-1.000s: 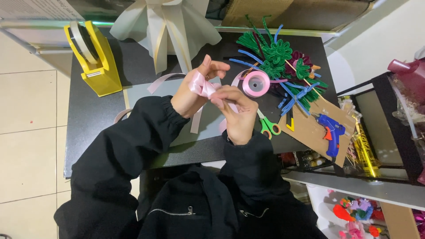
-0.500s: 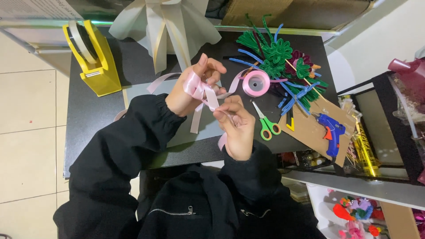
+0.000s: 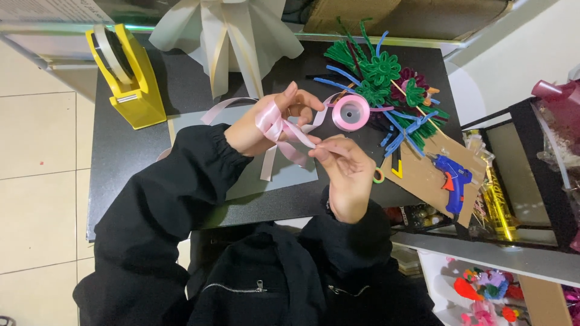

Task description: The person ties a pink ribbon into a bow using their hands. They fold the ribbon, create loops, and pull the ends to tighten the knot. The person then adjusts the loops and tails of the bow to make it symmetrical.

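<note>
At your ten o'clock a yellow tape dispenser stands on the dark table, a wedge shape with a pale roll in its top. Toward twelve, a cream folded paper fan spreads out from the far edge.

Your left hand is at the centre of the table, fingers curled with the pink satin ribbon looped round them and pinched there. The ribbon is glossy and pale pink; one tail hangs down over a grey mat, another curves off toward ten o'clock. Your right hand sits just at its four o'clock, thumb and forefinger pressed together on a strand of that same ribbon, pulled taut between the two hands.

At one o'clock a pink ribbon spool lies flat, touching a heap of green, blue and dark red pipe cleaners. Toward three, a blue glue gun rests on a sheet of brown cardboard. Beside that, a gold foil package, long and narrow, lies in the black shelf unit.
</note>
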